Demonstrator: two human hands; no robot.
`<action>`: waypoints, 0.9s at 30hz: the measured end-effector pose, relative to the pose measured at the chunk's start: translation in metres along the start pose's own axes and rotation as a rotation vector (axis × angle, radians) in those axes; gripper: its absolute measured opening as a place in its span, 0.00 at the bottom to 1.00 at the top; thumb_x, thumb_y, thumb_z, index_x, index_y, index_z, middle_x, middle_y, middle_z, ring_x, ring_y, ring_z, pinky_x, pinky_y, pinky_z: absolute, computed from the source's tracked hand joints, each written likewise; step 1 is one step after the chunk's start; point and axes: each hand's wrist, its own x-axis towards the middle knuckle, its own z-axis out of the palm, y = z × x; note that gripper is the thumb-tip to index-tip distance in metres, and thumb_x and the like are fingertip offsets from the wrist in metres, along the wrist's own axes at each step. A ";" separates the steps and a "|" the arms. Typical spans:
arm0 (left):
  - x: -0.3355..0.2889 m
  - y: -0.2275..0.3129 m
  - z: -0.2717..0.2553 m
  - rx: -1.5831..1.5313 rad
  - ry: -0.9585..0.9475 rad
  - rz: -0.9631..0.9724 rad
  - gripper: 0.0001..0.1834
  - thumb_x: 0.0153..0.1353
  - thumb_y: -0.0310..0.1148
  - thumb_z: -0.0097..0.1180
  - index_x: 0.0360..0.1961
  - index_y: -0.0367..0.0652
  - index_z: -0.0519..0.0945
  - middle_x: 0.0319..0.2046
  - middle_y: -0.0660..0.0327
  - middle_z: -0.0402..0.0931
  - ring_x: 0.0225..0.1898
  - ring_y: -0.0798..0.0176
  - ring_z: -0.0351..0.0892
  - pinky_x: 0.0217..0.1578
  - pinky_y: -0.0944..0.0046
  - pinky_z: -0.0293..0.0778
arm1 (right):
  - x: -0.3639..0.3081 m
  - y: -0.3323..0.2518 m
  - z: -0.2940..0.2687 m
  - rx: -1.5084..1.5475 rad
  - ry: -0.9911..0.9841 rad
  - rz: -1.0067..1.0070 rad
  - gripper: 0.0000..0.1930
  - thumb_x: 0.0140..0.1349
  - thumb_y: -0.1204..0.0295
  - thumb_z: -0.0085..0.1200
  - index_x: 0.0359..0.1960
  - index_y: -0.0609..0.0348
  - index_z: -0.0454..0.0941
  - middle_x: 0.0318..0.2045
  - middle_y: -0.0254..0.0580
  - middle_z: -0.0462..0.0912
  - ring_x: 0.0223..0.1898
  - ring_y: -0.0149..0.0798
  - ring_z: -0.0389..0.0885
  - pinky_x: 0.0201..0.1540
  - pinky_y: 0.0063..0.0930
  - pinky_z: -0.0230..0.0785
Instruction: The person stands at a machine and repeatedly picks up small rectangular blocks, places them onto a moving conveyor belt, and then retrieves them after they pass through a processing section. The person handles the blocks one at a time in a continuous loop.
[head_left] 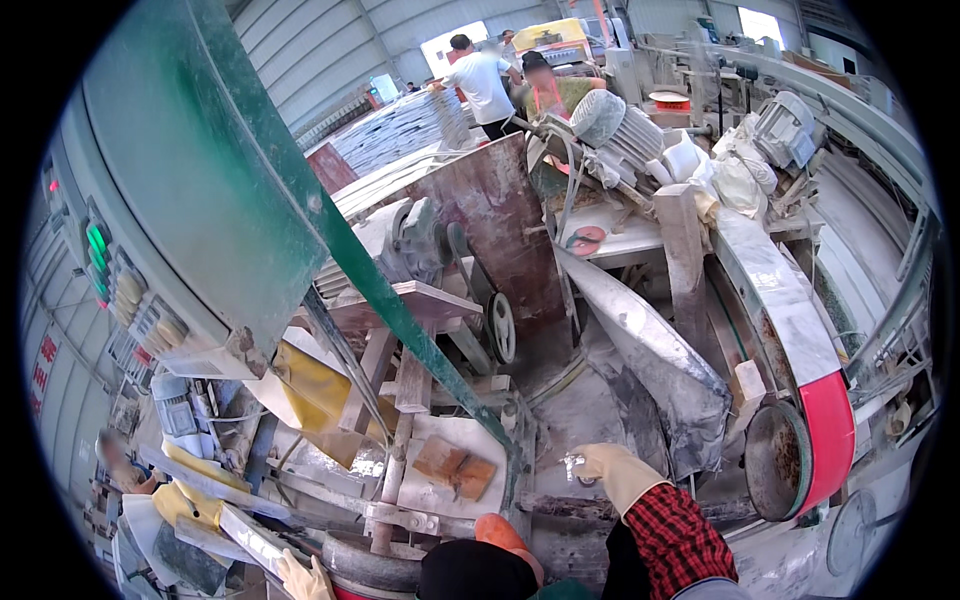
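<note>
My right hand (612, 472), in a cream glove below a red-and-black checked sleeve, is low at centre right. Its fingers are closed on a small shiny metal fitting (574, 466), whose exact kind I cannot make out. My left hand (303, 577), in a similar cream glove, shows only in part at the lower edge. Its fingers are apart, beside a narrow pale strip (255, 541) and the dark wheel of a machine (370, 568). A rounded orange thing (503, 541) and a black rounded shape (475, 575) lie between my hands.
A grey-green control cabinet (190, 170) looms at left, with a slanting green post (385, 300). A belt with a red section (827, 435) runs round a wheel at right. Motors (610, 120) stand behind. Two people (480, 90) are at the back; another (120, 465) is far left.
</note>
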 end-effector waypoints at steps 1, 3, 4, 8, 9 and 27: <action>0.001 0.003 0.002 0.008 0.009 0.004 0.37 0.67 0.54 0.41 0.69 0.41 0.56 0.69 0.49 0.54 0.71 0.47 0.48 0.69 0.43 0.38 | 0.007 0.005 0.005 0.022 -0.005 -0.022 0.27 0.58 0.52 0.51 0.61 0.35 0.69 0.53 0.42 0.79 0.54 0.48 0.77 0.57 0.40 0.68; 0.001 0.007 0.005 0.029 0.030 0.008 0.36 0.67 0.54 0.42 0.68 0.41 0.58 0.68 0.48 0.56 0.69 0.45 0.52 0.68 0.45 0.45 | 0.015 0.008 0.011 0.041 -0.004 -0.037 0.27 0.58 0.53 0.51 0.61 0.35 0.69 0.52 0.42 0.79 0.54 0.48 0.77 0.56 0.41 0.68; 0.006 -0.003 0.011 0.032 0.056 -0.047 0.36 0.63 0.52 0.47 0.67 0.43 0.59 0.67 0.46 0.56 0.68 0.44 0.52 0.66 0.45 0.49 | 0.014 -0.001 0.010 0.039 0.001 -0.041 0.27 0.58 0.53 0.52 0.61 0.35 0.69 0.52 0.42 0.79 0.53 0.48 0.77 0.56 0.41 0.68; 0.025 -0.032 0.039 0.057 0.097 -0.126 0.37 0.57 0.47 0.57 0.66 0.48 0.61 0.65 0.41 0.57 0.67 0.41 0.54 0.61 0.45 0.59 | 0.005 -0.021 0.000 0.000 -0.010 -0.027 0.28 0.58 0.53 0.52 0.62 0.35 0.68 0.52 0.44 0.80 0.53 0.49 0.77 0.56 0.42 0.69; 0.025 -0.030 0.039 0.054 0.094 -0.122 0.37 0.57 0.47 0.57 0.66 0.48 0.61 0.65 0.41 0.57 0.67 0.41 0.55 0.61 0.45 0.59 | 0.004 -0.021 -0.002 -0.001 -0.015 -0.022 0.28 0.58 0.53 0.52 0.62 0.35 0.68 0.52 0.44 0.79 0.53 0.49 0.77 0.56 0.41 0.68; 0.006 -0.016 0.035 0.043 0.119 -0.110 0.32 0.58 0.43 0.56 0.63 0.46 0.65 0.63 0.44 0.60 0.66 0.44 0.58 0.60 0.47 0.62 | 0.010 -0.005 0.002 0.005 -0.015 -0.030 0.30 0.57 0.49 0.52 0.63 0.34 0.67 0.56 0.39 0.77 0.57 0.47 0.75 0.58 0.39 0.67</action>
